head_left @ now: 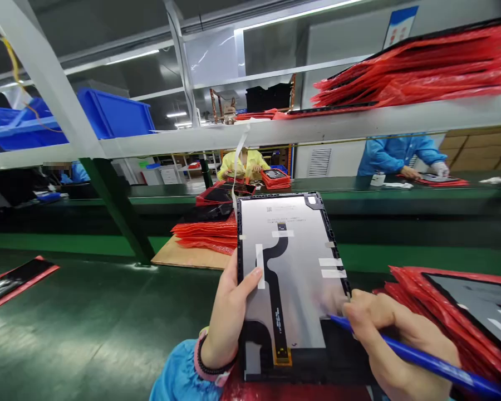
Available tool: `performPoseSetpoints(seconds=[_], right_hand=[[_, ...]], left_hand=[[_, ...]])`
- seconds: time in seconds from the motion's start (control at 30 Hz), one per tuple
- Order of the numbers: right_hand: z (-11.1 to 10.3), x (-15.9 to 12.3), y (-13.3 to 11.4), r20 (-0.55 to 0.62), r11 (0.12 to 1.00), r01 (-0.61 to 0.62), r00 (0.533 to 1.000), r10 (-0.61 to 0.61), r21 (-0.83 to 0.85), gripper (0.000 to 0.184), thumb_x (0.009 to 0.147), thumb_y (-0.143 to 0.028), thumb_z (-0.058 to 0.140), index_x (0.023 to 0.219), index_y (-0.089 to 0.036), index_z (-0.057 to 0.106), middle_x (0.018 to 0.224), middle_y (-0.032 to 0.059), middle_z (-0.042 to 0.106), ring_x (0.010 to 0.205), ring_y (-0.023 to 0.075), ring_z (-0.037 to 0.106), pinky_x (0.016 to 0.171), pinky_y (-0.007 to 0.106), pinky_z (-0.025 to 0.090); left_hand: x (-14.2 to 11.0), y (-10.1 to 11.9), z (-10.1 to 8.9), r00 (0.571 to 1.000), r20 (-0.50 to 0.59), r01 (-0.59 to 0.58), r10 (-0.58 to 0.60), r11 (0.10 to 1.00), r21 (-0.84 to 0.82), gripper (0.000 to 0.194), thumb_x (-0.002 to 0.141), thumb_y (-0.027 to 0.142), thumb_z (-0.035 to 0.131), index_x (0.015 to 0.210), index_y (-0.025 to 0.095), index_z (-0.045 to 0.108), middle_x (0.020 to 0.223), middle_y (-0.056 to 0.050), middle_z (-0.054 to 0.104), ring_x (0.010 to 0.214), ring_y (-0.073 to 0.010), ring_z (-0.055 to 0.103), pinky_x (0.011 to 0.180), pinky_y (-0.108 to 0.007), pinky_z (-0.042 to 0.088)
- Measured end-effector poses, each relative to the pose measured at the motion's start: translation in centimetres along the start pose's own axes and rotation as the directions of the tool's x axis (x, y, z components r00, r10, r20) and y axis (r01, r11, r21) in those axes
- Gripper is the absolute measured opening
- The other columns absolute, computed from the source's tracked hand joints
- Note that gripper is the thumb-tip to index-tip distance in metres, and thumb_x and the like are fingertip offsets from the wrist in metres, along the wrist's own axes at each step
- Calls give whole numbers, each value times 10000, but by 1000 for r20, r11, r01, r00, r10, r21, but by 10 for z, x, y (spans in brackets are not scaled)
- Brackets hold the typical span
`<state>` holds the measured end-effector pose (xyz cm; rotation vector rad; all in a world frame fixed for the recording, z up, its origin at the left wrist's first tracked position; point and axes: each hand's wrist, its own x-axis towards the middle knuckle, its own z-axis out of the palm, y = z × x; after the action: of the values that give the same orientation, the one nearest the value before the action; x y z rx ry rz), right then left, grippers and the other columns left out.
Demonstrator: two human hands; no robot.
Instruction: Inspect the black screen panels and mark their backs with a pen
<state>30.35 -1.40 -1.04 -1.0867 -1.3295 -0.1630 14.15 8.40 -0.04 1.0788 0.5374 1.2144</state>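
Note:
My left hand [224, 314] grips the left edge of a tablet display panel [303, 278], its thumb pressed on the back. The panel is tilted up towards me, with a silver backing in a black frame. A black flex cable [276, 301] runs down it, and strips of white tape [332, 262] lie near its right edge. In my right hand [401, 328] is a blue pen [430, 365], pinched between thumb and fingers. Its tip is at the lower right of the silver backing; whether it touches cannot be told. Red wrapping [284, 391] shows beneath the panel.
Panels in red bubble wrap form a stack [209, 228] behind my left hand and another stack [455, 317] at right. One wrapped panel [14, 281] lies far left. A green post [117, 211] and overhead shelf [275, 131] stand ahead. Co-workers [401, 156] sit across the line.

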Motion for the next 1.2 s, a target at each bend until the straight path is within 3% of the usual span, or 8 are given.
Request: performPoseSetpoints(seconds=[0.13,0.4,0.53,0.63,0.77,0.97,1.1,1.2], right_hand=[[2,2,0,-4,994,93,996,-93,-51,382,795,-16,553,580,-206,301,492,-73,308,426,64,318,462,230,311],[8,1,10,95,994,86,992,-79,-73,404,783,0,564,580,-204,280,534,-67,248,448,72,268,457,261,253],[6,1,13,-87,958,-89,989,116,274,403,851,-95,556,535,-197,329,490,-64,281,441,81,286,460,268,270],[-4,8,17,-151,833,-187,940,306,521,318,875,-387,575,614,-218,510,472,-51,417,430,97,383,430,254,309],[-21,19,24,-105,859,-424,877,468,288,497,876,-628,426,789,-215,688,386,-25,479,349,92,350,335,225,215],[-20,25,26,271,747,-615,786,555,253,335,824,-492,609,980,-207,692,729,40,679,645,164,612,595,264,507],[-12,25,21,230,822,-547,830,508,158,158,781,-362,668,805,-212,622,582,-45,499,530,107,440,480,218,372],[-9,25,19,164,854,-517,849,502,66,230,771,-332,653,657,-206,498,542,-73,353,489,85,319,436,214,283]], left_hand=[[1,-2,-1,1000,-10,-4,4,1000,5,517,799,256,682,1298,267,549,1235,-22,653,1171,-238,580,1015,-334,451],[1,-3,-1,997,-65,30,-32,999,-32,561,790,257,688,1327,268,526,1227,-44,656,1146,-256,598,976,-345,488],[1,-4,-1,997,-65,32,-33,999,-14,572,799,267,684,1342,299,506,1255,-24,640,1158,-243,590,961,-309,496],[-1,-4,-2,999,-36,22,-23,999,-34,564,810,262,674,1342,327,499,1262,-7,636,1158,-232,590,944,-294,505],[-3,-3,-4,998,-36,-54,54,999,4,574,823,254,660,1362,322,474,1289,-15,617,1166,-229,583,956,-293,496],[0,-4,-8,989,-12,-141,145,978,153,532,832,264,650,1342,296,502,1298,-20,609,1170,-221,576,997,-296,456],[-1,-8,-9,990,22,-138,137,966,220,524,844,281,635,1348,299,491,1269,-17,628,1140,-217,595,1002,-301,443],[-3,-10,-9,988,45,-155,149,949,275,514,844,299,636,1340,283,501,1244,-24,639,1123,-214,602,956,-275,462]])
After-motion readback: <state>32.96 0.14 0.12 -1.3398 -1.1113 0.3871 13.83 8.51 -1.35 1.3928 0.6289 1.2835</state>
